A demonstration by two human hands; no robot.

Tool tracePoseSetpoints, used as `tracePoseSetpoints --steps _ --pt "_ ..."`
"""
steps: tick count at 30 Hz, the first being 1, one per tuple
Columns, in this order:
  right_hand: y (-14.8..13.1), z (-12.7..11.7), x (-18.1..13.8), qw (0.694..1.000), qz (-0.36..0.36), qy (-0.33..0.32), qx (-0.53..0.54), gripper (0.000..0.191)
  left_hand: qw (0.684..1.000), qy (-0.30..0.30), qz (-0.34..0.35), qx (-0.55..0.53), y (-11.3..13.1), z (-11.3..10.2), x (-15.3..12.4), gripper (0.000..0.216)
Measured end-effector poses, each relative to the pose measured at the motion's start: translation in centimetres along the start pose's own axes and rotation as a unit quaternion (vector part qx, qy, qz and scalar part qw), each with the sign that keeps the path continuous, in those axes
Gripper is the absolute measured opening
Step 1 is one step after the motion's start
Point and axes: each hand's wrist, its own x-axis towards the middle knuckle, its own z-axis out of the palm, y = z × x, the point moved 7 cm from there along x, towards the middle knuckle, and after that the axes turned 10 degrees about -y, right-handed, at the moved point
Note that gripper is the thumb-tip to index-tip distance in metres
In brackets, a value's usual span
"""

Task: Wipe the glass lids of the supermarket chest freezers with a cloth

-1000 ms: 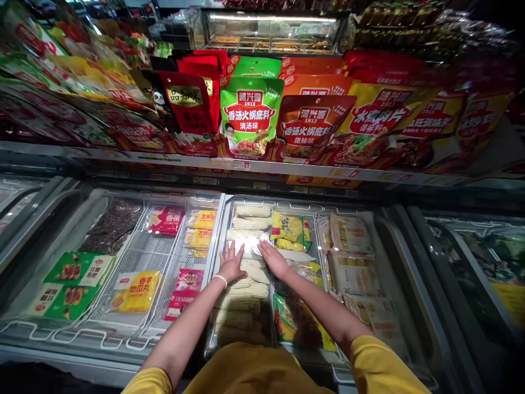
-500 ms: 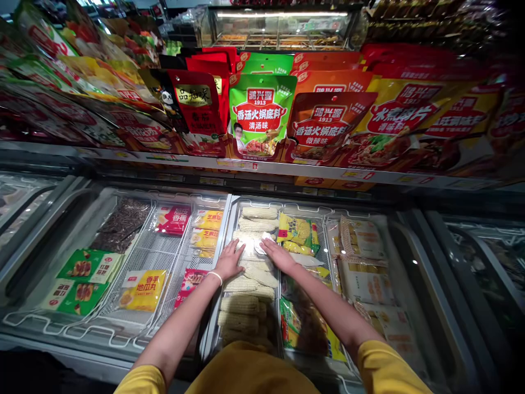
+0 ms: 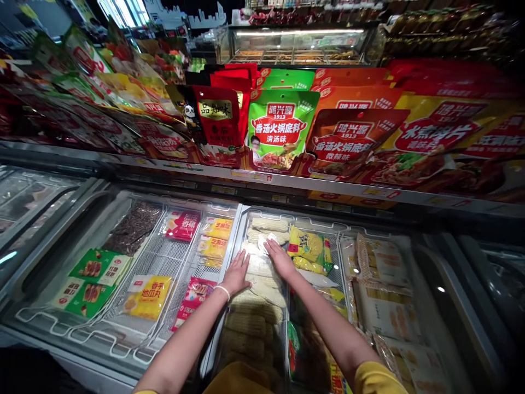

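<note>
Both my arms reach into an open chest freezer [image 3: 229,241]. My left hand [image 3: 238,272] lies flat, fingers spread, on a row of wrapped pale corn cobs [image 3: 262,290] in a wire basket. My right hand [image 3: 279,256] rests palm down on the same cobs a little farther back, close to a small white wrapped piece [image 3: 268,241]. Neither hand grips anything. A yellow bag of corn [image 3: 308,247] lies just right of my right hand. A white band circles my left wrist.
Wire baskets to the left hold red, yellow and green frozen packs [image 3: 146,295]. Pale packs [image 3: 381,262] fill the right basket. A shelf [image 3: 262,178] of hotpot soup pouches, one green [image 3: 282,131], overhangs the freezer's back. Closed glass lids flank both sides.
The view has shifted so the freezer sits lower and more to the right. Both hands stay flat on the corn cobs, with my right hand slightly farther back.
</note>
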Motion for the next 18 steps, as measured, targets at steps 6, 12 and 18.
tracePoseSetpoints --steps 6,12,18 --pt "8.3 -5.1 -0.2 0.984 0.154 0.087 0.006 0.074 1.0 0.01 0.003 -0.009 -0.3 0.3 0.2 0.111" --pt "4.3 -4.3 3.9 0.979 0.181 0.093 0.024 0.07 1.0 0.004 -0.008 -0.011 -0.3 0.7 0.7 0.111" --pt "-3.7 -2.2 9.2 0.999 -0.009 -0.043 0.023 0.062 1.0 -0.006 -0.009 -0.024 0.0 -0.1 0.1 0.112"
